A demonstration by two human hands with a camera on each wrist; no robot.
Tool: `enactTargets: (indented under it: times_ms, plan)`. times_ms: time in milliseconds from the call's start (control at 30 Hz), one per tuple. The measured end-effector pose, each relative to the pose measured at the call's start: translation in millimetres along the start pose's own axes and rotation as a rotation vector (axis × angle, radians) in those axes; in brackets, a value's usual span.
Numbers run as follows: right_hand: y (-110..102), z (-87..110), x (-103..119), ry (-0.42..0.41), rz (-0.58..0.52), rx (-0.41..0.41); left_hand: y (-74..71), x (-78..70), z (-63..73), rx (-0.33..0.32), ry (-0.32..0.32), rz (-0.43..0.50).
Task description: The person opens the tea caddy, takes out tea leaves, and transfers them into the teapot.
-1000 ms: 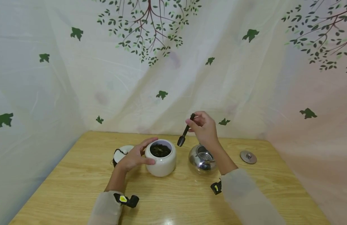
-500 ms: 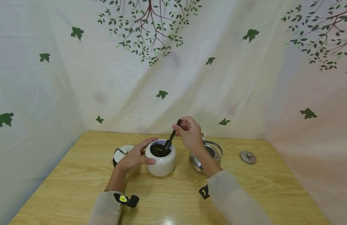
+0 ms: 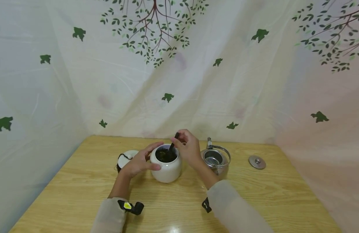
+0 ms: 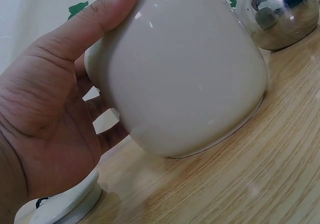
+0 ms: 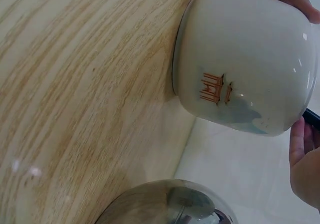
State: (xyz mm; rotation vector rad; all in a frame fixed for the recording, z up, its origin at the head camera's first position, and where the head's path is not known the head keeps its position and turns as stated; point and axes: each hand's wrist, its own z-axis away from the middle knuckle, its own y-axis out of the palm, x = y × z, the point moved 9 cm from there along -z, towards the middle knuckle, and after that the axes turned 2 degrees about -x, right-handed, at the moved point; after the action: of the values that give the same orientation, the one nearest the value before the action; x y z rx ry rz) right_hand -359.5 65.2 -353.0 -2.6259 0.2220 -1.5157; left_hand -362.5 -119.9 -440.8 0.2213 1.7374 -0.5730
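A white ceramic jar (image 3: 166,174) stands on the table with dark tea leaves (image 3: 164,157) inside. My left hand (image 3: 140,163) grips its left side, thumb at the front near the rim and fingers round behind. The right hand (image 3: 190,149) pinches the handle of a black tea scoop (image 3: 173,143) over the jar's right rim. The scoop's head is down in the mouth and hard to make out among the leaves. In the right wrist view, a painted orange-red building shows on the jar (image 5: 240,59).
A shiny teapot (image 3: 224,161) with a strainer basket and raised handle stands right of the jar. Farther right lies its round metal lid (image 3: 257,162). The jar's white lid (image 3: 128,156), with a black cord, lies behind my left hand. A patterned cloth (image 3: 191,97) hangs behind the table.
From above the gap between jar and teapot, my right hand has come left and down, putting the scoop into the jar. More of the teapot shows. The left hand has stayed put.
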Motion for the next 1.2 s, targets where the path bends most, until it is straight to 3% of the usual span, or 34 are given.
enactTargets:
  times_ms: [200,400,500,700,967,1200]
  plan:
    - [-1,-1.1,0,-0.036,0.041,-0.012,-0.2,-0.4,-0.2,0.001,-0.003,-0.001]
    - [4,0.9,7,-0.151,0.134,0.072,-0.2,-1.0,0.3,-0.001,-0.003,-0.006]
    - [7,1.4,9,-0.157,0.185,0.107,-0.3,-0.8,-0.5,-0.003,0.005,-0.009]
    - [8,-0.2,6,-0.034,0.247,0.132,-1.3,1.6,0.6,-0.006,0.002,0.003]
    - [1,1.1,-4,0.239,0.039,0.056,-2.9,1.2,0.8,-0.012,-0.017,-0.001]
    - [-8,10.3,-3,0.390,0.024,-0.008,-2.6,0.4,-0.6,-0.013,-0.026,-0.016]
